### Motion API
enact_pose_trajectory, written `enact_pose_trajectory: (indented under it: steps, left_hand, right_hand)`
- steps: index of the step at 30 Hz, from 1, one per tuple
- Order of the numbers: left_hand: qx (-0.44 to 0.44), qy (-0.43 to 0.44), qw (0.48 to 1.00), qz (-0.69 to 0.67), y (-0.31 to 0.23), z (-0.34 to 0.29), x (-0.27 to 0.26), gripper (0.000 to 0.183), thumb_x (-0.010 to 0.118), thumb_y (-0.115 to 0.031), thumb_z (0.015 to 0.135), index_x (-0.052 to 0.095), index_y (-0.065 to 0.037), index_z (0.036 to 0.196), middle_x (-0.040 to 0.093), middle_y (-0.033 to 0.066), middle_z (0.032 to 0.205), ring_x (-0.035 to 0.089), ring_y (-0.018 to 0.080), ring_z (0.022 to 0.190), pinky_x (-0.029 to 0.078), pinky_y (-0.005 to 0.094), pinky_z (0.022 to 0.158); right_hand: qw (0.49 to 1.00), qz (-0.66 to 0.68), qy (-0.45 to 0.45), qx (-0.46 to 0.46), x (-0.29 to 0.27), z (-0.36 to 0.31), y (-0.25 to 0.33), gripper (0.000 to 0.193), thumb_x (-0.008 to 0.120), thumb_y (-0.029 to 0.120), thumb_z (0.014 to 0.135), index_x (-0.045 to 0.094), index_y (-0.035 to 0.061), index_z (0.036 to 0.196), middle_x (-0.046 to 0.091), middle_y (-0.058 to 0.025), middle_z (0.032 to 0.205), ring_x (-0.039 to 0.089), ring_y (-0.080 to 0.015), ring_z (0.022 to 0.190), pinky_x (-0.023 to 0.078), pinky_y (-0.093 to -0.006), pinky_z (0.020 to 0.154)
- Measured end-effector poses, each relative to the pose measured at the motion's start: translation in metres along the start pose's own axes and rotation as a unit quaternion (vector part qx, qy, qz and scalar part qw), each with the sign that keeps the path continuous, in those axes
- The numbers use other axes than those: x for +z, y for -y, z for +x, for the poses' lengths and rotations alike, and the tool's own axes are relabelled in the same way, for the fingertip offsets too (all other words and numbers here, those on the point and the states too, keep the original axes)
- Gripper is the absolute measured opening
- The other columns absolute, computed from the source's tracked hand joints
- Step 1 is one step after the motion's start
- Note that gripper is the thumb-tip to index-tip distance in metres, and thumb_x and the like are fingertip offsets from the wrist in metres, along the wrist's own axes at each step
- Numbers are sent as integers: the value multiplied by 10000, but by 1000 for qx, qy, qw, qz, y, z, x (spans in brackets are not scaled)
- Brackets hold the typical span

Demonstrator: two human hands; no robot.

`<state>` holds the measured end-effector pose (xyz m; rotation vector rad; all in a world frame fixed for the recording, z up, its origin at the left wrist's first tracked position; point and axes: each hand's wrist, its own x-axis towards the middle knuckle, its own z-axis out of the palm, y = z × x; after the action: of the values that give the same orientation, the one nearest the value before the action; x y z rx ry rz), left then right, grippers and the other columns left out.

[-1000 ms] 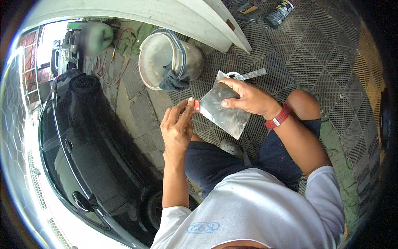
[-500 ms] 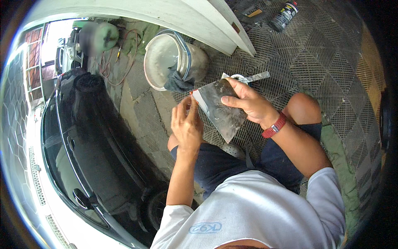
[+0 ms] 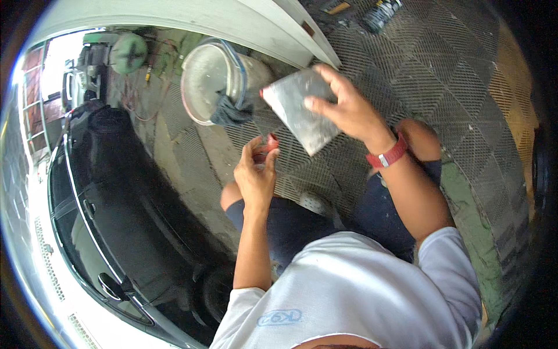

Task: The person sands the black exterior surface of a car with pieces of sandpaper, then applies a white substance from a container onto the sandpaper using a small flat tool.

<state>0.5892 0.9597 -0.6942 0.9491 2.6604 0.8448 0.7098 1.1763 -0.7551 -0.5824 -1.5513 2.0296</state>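
Nearest: white shirt (image 3: 360,285), dark shorts (image 3: 285,230), and a grey shoe (image 3: 314,202) showing between the legs on the ribbed floor mat (image 3: 430,70). Left hand (image 3: 254,177) beyond the left thigh, fingers and thumb narrowed around a small red tube (image 3: 271,142), one end pointing away from the body. Right hand (image 3: 354,113), farther out and to the right, grips a flat grey plate (image 3: 293,104) by its right side, thumb on top; red wristband (image 3: 389,154) at that wrist. Plate tilted, surface smeared, a dab of red (image 3: 262,92) at its left corner. Tube and plate apart, tube on the near left. Black car (image 3: 133,203) runs along the left side. Past the hands, a pale bucket (image 3: 253,75), dark cloth (image 3: 232,109) draped over its rim. Farther, a long white panel (image 3: 244,26); far right, a dark bottle (image 3: 381,14) lying on the mat; far left, something round and green (image 3: 128,53).
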Motion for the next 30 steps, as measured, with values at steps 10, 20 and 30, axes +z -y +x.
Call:
enact_pose_trajectory:
  steps: [10, 20, 30]
  left_hand:
    - [-142, 316, 938, -4, 105, -59, 227, 390, 882, -388, 881, 817, -19, 990, 819, 148, 943, 795, 290, 892, 599, 409, 812]
    - [-524, 207, 659, -499, 190, -31, 288, 795, 375, -567, 1056, 375, -13, 1625, 611, 231, 1390, 632, 408, 1089, 449, 631, 1081]
    - [-413, 96, 685, -593, 166, 20, 230, 603, 654, -516, 1062, 488, -133, 1498, 571, 73, 1404, 544, 225, 1250, 440, 461, 1122]
  right_hand:
    - [994, 52, -101, 1, -32, -4, 26, 461, 755, 127, 996, 586, -4, 1405, 697, -84, 1259, 644, -148, 1144, 537, -338, 1001]
    - [996, -5, -81, 36, -34, -17, 24, 467, 741, 102, 1004, 565, -2, 1424, 689, -75, 1271, 633, -143, 1161, 519, -324, 1022]
    - [995, -7, -82, 51, -14, -14, 26, 433, 737, 72, 987, 572, -7, 1380, 718, -93, 1192, 657, -163, 1098, 532, -340, 987]
